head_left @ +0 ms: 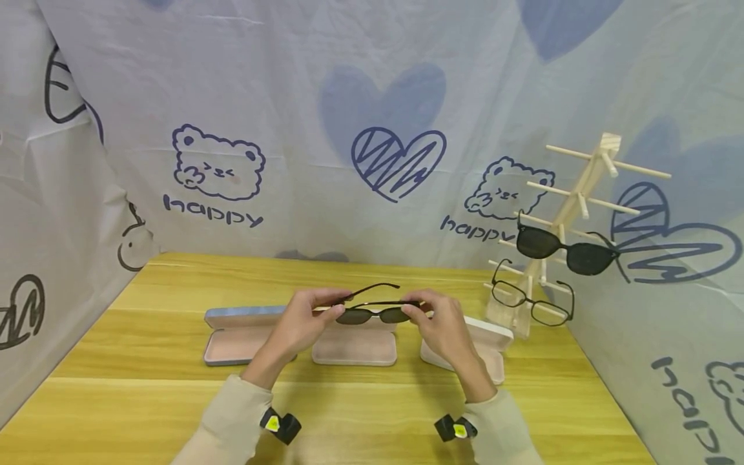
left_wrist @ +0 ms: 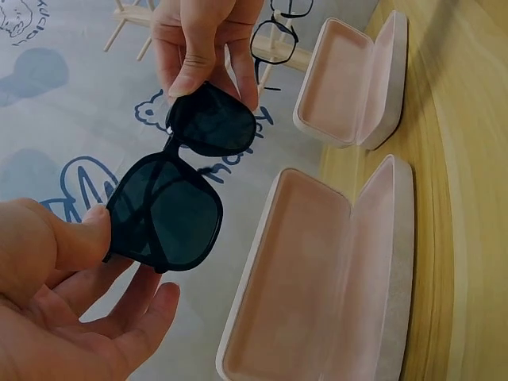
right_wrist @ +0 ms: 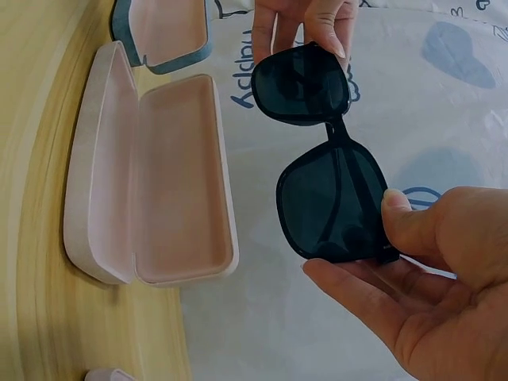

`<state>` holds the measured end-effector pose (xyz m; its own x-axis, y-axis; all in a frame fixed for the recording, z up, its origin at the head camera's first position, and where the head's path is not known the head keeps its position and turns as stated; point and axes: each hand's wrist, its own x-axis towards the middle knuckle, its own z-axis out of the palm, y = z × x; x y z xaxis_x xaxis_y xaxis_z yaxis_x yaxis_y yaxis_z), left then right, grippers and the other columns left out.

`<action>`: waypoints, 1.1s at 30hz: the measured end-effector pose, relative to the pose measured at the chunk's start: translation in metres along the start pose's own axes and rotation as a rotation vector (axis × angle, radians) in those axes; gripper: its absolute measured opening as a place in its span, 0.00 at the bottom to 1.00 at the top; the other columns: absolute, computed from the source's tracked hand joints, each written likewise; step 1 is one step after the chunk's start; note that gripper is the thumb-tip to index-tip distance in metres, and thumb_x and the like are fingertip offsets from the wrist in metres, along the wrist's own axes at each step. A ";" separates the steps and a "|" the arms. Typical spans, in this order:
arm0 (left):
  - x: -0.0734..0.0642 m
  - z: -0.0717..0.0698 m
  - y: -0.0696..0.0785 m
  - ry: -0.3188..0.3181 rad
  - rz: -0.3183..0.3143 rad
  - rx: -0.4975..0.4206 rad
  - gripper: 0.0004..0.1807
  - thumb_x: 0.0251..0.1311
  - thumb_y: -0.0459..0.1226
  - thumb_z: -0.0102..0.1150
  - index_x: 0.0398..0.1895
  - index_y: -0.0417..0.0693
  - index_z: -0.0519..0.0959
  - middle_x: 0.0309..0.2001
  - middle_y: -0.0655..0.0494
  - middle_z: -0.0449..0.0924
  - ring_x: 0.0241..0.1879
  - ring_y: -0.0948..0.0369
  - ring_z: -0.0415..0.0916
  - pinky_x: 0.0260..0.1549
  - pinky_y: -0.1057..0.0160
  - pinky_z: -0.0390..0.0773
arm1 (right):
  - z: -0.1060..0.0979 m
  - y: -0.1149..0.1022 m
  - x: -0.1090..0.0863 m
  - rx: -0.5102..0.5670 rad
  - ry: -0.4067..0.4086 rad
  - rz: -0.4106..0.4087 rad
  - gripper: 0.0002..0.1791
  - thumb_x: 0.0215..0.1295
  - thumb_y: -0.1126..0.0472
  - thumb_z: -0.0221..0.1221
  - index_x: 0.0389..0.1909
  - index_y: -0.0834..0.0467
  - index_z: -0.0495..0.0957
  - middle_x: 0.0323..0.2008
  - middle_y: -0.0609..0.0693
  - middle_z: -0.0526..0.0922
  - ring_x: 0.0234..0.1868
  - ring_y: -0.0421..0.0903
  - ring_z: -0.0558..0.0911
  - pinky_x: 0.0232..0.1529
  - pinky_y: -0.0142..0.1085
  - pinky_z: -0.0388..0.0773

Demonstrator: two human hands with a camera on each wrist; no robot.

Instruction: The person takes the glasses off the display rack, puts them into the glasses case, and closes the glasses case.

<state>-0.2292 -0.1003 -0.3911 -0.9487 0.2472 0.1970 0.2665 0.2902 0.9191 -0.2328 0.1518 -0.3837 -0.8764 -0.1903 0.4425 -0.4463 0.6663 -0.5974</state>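
A pair of black sunglasses (head_left: 356, 316) with dark lenses is held up between both hands, above the middle case. My left hand (head_left: 302, 321) pinches one end of the frame between thumb and fingers. At the opposite end, my right hand (head_left: 444, 326) grips the frame the same way. The temples point away from me; in the right wrist view they show crossing behind a dark lens (right_wrist: 329, 202). Below the sunglasses lies an open pale case (head_left: 354, 353) with a pink lining. Both wrist views show that lining bare.
An open blue case (head_left: 247, 314) stands left of the middle one, partly behind my left hand. Another open white case (head_left: 493, 331) sits at right, partly behind my right hand. A wooden rack (head_left: 587, 177) at back right carries dark sunglasses (head_left: 537, 243) and clear eyeglasses (head_left: 549, 313).
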 end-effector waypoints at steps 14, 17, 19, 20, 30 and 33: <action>-0.003 0.003 -0.002 0.007 0.025 -0.002 0.14 0.65 0.33 0.55 0.53 0.47 0.81 0.54 0.49 0.81 0.58 0.54 0.75 0.52 0.57 0.80 | -0.001 0.004 -0.002 0.024 -0.018 0.035 0.07 0.59 0.58 0.65 0.39 0.52 0.85 0.37 0.47 0.87 0.32 0.42 0.84 0.31 0.30 0.80; -0.004 0.004 -0.003 0.007 0.021 0.024 0.14 0.65 0.32 0.55 0.52 0.48 0.81 0.53 0.50 0.81 0.58 0.54 0.75 0.52 0.58 0.80 | -0.001 0.003 -0.003 0.030 -0.020 0.055 0.06 0.59 0.58 0.65 0.38 0.51 0.85 0.36 0.46 0.87 0.32 0.41 0.84 0.30 0.29 0.80; -0.004 0.004 -0.005 0.008 0.018 0.042 0.14 0.65 0.32 0.55 0.52 0.47 0.81 0.53 0.50 0.82 0.58 0.54 0.75 0.52 0.58 0.80 | 0.000 0.003 -0.004 0.036 -0.023 0.068 0.05 0.59 0.58 0.65 0.37 0.50 0.85 0.35 0.46 0.86 0.31 0.40 0.84 0.30 0.29 0.80; -0.004 0.004 -0.006 0.008 0.014 0.050 0.14 0.65 0.32 0.55 0.52 0.47 0.81 0.53 0.51 0.82 0.58 0.54 0.75 0.52 0.58 0.80 | 0.000 0.003 -0.004 0.039 -0.023 0.073 0.05 0.59 0.58 0.65 0.37 0.49 0.85 0.35 0.45 0.86 0.31 0.40 0.84 0.29 0.29 0.80; -0.009 0.000 -0.012 0.015 -0.024 0.081 0.13 0.64 0.30 0.55 0.48 0.50 0.83 0.51 0.53 0.83 0.56 0.55 0.77 0.51 0.57 0.80 | 0.007 0.006 -0.006 0.009 -0.060 0.034 0.05 0.58 0.56 0.66 0.35 0.49 0.85 0.35 0.44 0.86 0.34 0.42 0.84 0.36 0.31 0.81; -0.009 -0.002 -0.014 0.011 -0.032 0.090 0.13 0.64 0.30 0.55 0.47 0.51 0.84 0.51 0.53 0.83 0.57 0.55 0.76 0.52 0.56 0.80 | 0.008 0.006 -0.006 0.026 -0.091 0.053 0.04 0.58 0.56 0.65 0.35 0.48 0.85 0.34 0.43 0.87 0.34 0.40 0.83 0.36 0.30 0.81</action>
<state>-0.2246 -0.1088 -0.4055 -0.9587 0.2265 0.1718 0.2493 0.3798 0.8908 -0.2319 0.1509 -0.3955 -0.9113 -0.2206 0.3476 -0.4020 0.6587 -0.6360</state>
